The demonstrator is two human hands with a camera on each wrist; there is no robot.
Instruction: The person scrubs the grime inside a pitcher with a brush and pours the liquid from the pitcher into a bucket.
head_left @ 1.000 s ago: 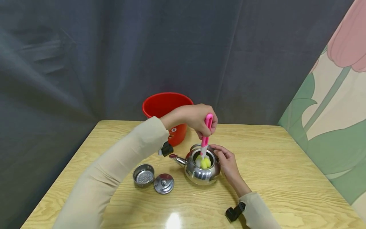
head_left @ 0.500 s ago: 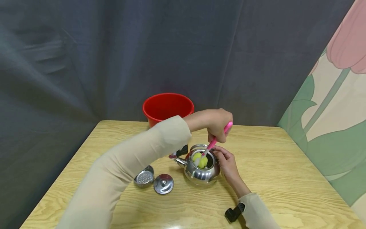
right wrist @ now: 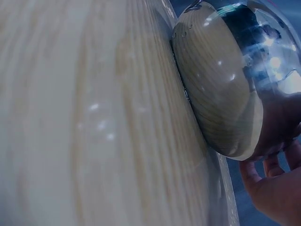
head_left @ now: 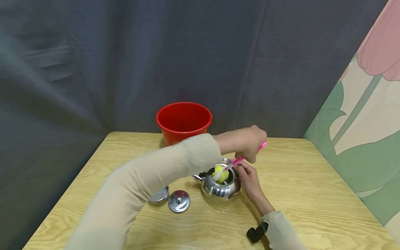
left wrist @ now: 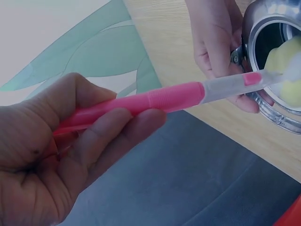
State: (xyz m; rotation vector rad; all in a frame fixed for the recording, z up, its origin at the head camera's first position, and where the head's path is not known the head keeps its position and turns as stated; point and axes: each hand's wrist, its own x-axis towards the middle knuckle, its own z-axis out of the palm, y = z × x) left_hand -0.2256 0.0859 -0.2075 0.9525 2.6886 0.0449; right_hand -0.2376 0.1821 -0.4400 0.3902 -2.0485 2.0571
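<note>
My left hand (head_left: pixel 251 142) holds a long-handled sponge brush by its pink handle (head_left: pixel 240 160), fingers and thumb wrapped along it in the left wrist view (left wrist: pixel 117 106). The brush slants down to the left, its yellow and white sponge head (head_left: pixel 220 174) in the mouth of a shiny steel kettle (head_left: pixel 218 191). At the kettle's right side, my right hand (head_left: pixel 250 178) grips the base of its handle (left wrist: pixel 270 113) between thumb and fingers. The right wrist view shows the kettle's belly (right wrist: pixel 216 84) low against the table. My left forearm covers part of the spout.
A steel lid (head_left: pixel 179 201) lies left of the kettle. Beside it, a perforated strainer (head_left: pixel 160 195) is partly hidden by the left sleeve (head_left: pixel 150 180). Behind that arm stands a red bucket (head_left: pixel 184 134), near the dark curtain (head_left: pixel 187 52) at the wooden table's (head_left: pixel 312 194) back edge.
My left hand has moved right and slightly down, tipping the brush from nearly upright to a low slant. The sponge head has shifted left in the kettle's mouth. My right hand stays put.
</note>
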